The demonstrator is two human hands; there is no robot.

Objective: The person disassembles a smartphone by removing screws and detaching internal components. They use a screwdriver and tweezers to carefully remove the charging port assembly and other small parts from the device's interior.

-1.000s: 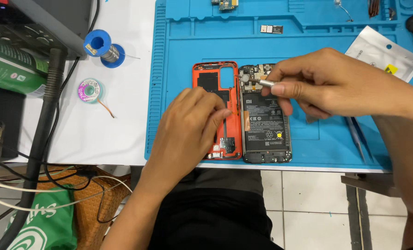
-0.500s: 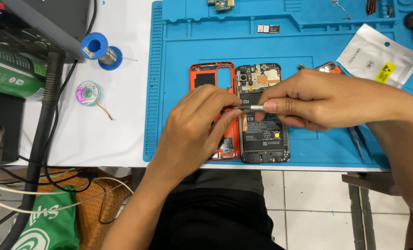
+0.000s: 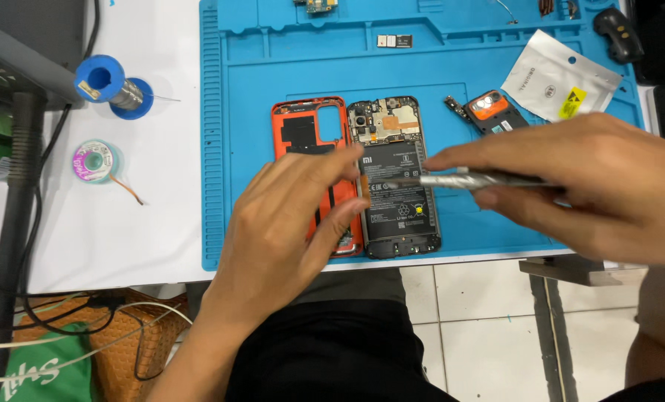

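Opened phone (image 3: 401,182) beside orange back cover (image 3: 310,134) on blue mat (image 3: 258,74). Right hand (image 3: 593,186) pinches metal tweezers (image 3: 466,180) over the battery. Left hand (image 3: 288,223), fingers loosely apart, rests on the cover, fingertips at the phone's left edge.

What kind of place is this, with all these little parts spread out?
Most likely a phone repair bench. An opened phone lies beside its orange back cover on a blue work mat, the right hand holds metal tweezers over it, and a solder spool stands nearby.
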